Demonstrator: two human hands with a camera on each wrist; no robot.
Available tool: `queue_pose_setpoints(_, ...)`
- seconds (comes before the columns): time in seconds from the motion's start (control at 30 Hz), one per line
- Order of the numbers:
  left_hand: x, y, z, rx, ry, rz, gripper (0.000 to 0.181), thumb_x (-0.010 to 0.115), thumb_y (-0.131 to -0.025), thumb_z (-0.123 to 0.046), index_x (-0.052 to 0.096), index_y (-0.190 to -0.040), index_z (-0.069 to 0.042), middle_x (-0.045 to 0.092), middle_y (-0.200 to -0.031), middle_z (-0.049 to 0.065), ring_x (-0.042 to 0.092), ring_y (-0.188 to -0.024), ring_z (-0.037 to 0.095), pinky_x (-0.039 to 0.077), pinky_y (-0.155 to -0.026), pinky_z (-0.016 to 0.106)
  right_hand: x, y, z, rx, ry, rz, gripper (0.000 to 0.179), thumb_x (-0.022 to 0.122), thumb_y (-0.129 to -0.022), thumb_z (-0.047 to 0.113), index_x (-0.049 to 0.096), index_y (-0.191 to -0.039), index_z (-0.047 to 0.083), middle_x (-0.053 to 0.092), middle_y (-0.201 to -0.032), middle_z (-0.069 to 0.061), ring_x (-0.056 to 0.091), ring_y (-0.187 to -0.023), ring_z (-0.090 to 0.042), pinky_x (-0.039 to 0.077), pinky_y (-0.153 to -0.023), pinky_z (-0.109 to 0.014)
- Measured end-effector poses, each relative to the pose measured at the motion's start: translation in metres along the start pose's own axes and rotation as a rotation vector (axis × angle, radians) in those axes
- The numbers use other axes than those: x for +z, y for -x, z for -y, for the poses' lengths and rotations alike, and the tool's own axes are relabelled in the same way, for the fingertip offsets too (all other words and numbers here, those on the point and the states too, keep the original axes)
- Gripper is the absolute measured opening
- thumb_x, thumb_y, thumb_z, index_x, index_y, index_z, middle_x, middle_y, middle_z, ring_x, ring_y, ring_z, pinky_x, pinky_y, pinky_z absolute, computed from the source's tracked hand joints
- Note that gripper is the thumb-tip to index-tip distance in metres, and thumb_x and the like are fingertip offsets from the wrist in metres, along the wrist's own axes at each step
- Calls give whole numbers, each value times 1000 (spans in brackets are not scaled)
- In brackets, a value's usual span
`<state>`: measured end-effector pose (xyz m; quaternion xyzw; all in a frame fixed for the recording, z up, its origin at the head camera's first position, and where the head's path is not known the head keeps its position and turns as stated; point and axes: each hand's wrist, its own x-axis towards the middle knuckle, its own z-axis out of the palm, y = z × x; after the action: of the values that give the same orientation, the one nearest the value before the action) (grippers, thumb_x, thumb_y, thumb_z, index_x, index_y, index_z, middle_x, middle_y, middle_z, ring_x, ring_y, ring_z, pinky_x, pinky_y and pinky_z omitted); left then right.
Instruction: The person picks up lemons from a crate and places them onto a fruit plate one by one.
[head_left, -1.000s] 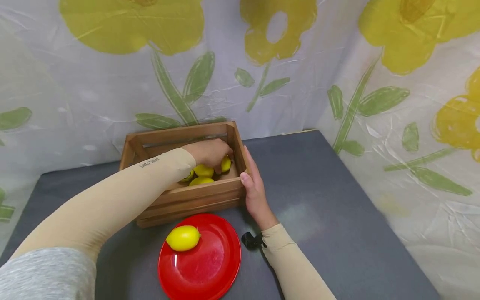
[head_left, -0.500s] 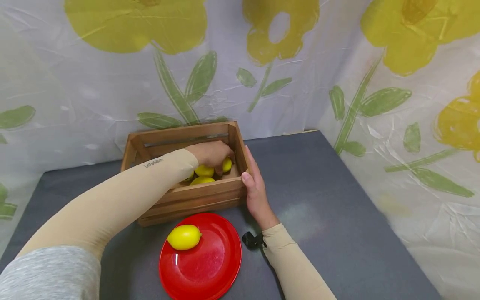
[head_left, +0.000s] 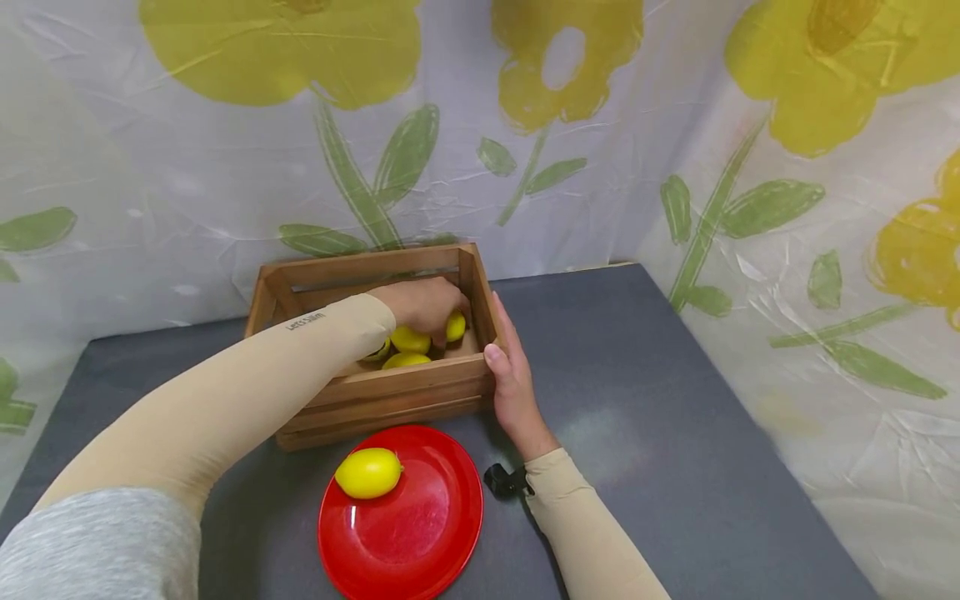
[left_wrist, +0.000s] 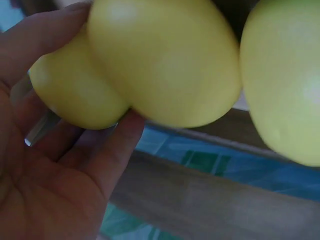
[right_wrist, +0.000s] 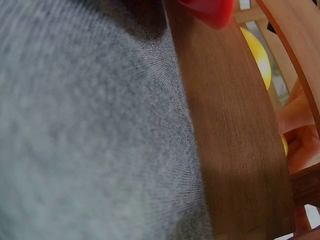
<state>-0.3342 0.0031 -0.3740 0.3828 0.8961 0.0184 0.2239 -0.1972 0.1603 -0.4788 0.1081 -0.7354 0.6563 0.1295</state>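
Presently, a lemon near the right end of a wooden crate is held by the left hand, which is reached down over the front rim. In the left wrist view the fingers are seen curled beneath that lemon, with the thumb laid along its other side, so it is clasped between them; it is pressed close against a neighbouring fruit. More lemons are gathered beside and in front of it on the crate's floor, partly covered by the left arm. The crate's right end is steadied from outside by the right hand: its fingers are laid straight along the wall and its thumb is set at the front corner, though how closely those fingers are kept together cannot be told. Just in front of the crate, a red plate is placed on the dark table, and a single whole lemon is rested on it, towards the upper left. Both forearms are covered by beige sleeves, and a black strap is worn at the right wrist.
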Motion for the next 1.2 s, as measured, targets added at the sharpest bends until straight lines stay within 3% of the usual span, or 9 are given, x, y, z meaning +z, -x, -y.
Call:
queue_pose_setpoints(0.3, -21, 16, -9, 30, -24, -64, 59, 84, -88, -13, 68, -145, -14, 72, -136, 9, 63, -114, 27, 55, -105, 43, -1, -2, -4, -12, -15, -3, 72, 45, -102, 41, 28, -171, 38, 28, -178, 10, 31, -163, -24, 26, -131, -63)
queue_pose_setpoints(0.67, -40, 55, -20, 17, 5, -138, 56, 83, -88, -12, 70, -143, -14, 68, -140, 10, 62, -120, 30, 54, -108, 46, -7, -9, -7, -9, -52, 13, 72, 45, -101, 40, 29, -172, 36, 28, -178, 8, 32, -161, -27, 27, -129, -65)
queue_pose_setpoints(1.2, -40, 109, -43, 25, 4, -168, 53, 84, -87, -10, 72, -138, -15, 68, -133, 10, 62, -116, 29, 59, -103, 45, -31, -10, -15, 27, -62, 2, 72, 44, -101, 41, 29, -171, 40, 26, -178, 9, 30, -160, -27, 26, -126, -69)
